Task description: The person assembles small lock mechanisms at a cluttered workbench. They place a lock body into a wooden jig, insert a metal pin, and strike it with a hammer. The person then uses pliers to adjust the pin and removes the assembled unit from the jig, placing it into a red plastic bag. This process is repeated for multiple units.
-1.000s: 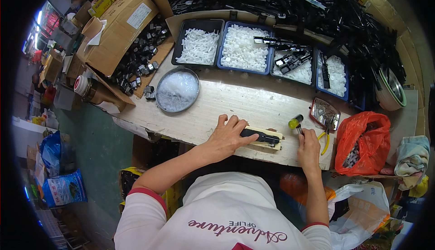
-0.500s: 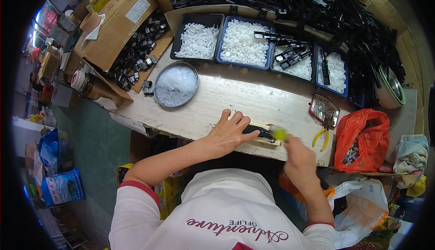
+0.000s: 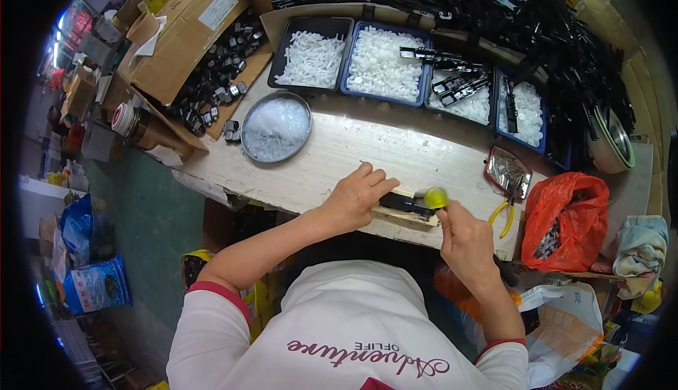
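At the table's front edge a black, narrow part (image 3: 404, 203) lies on a pale wooden block (image 3: 428, 220). My left hand (image 3: 355, 198) is closed on the left end of this part, its fingers curled over it. In my right hand (image 3: 466, 238) is a small mallet (image 3: 436, 198) with a yellow-green head, its handle hidden in the fist. The mallet head hangs at the right end of the black part; whether it touches cannot be made out.
Behind stand trays of white plastic pieces (image 3: 385, 65) and a round dish (image 3: 275, 127) of clear, glossy stuff. Black parts (image 3: 551, 37) are heaped at the back. To the right are yellow-handled pliers (image 3: 503, 217) and a red bag (image 3: 565, 213). A carton (image 3: 187, 37) of small dark pieces stands left.
The mallet head, blurred before, shows more sharply and sits slightly higher. My left hand has shifted a little left, leaving more of the black part in sight.
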Tool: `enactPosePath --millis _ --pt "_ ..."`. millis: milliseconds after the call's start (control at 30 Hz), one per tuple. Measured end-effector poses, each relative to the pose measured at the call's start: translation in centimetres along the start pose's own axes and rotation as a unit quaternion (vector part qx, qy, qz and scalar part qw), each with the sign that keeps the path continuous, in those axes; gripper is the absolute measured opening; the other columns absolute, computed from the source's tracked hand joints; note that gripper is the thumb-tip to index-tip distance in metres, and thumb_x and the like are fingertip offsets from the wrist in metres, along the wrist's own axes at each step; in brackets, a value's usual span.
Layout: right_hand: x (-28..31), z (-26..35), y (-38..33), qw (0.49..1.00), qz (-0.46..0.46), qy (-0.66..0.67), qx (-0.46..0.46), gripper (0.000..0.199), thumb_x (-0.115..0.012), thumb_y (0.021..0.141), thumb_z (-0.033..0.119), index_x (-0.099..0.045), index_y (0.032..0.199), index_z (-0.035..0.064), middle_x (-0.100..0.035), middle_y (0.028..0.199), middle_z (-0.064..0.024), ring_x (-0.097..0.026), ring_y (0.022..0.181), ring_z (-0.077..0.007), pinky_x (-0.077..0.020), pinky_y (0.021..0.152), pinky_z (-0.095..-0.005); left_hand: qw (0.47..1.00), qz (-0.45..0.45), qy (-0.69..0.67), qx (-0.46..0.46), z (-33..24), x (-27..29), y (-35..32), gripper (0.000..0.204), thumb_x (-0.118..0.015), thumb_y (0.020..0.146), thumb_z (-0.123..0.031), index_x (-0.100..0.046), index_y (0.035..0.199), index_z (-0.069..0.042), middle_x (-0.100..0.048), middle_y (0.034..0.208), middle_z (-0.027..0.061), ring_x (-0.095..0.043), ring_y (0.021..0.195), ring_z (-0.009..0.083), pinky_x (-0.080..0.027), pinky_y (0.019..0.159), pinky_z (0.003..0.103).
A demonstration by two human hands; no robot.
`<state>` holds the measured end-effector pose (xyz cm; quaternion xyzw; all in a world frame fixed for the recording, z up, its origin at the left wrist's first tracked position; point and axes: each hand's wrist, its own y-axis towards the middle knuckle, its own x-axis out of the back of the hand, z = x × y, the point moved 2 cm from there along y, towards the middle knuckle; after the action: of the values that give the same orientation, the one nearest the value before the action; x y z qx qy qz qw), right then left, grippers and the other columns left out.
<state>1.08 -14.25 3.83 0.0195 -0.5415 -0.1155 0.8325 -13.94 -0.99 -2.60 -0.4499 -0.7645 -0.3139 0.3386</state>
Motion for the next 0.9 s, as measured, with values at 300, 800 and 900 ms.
enactPosePath --millis 300,800,900 --pt "-2.4 0.8 3.1 1.000 0.014 -0.010 0.005 0.018 -0.052 0.086 0.019 -0.049 0.077 0.0033 -0.057 0.059 -0.0143 -0.056 0.049 -0.0351 -0.0439 0.046 -0.0439 0.989 -0.117 -0.079 0.039 0.0 -1.0 -1.4 0.068 -0.062 0.063 0.010 -0.039 0.126 -0.002 -0.057 0.098 0.0097 -0.049 0.083 0.0267 -0.043 0.074 0.035" --pt "-3.4 0.2 2.9 0.998 -0.049 -0.021 -0.018 0.009 -0.054 0.084 0.015 -0.054 0.083 0.0054 -0.058 0.066 -0.0105 -0.058 0.054 -0.0302 -0.0452 0.047 -0.0397 0.981 -0.171 -0.040 0.086 -0.5 -0.3 -3.9 0.074 -0.072 0.063 -0.002 -0.037 0.129 -0.006 -0.048 0.117 0.0117 -0.045 0.101 0.0267 -0.030 0.085 0.037" --pt "-3.3 -2.4 1.0 0.986 -0.132 -0.063 -0.084 0.008 -0.055 0.083 0.012 -0.056 0.088 0.0047 -0.057 0.070 -0.0097 -0.057 0.060 -0.0288 -0.0452 0.050 -0.0385 0.990 -0.134 -0.037 0.035 -1.2 -1.1 -2.4 0.069 -0.070 0.065 -0.003 -0.040 0.127 -0.006 -0.052 0.110 0.0095 -0.045 0.098 0.0255 -0.029 0.084 0.037"
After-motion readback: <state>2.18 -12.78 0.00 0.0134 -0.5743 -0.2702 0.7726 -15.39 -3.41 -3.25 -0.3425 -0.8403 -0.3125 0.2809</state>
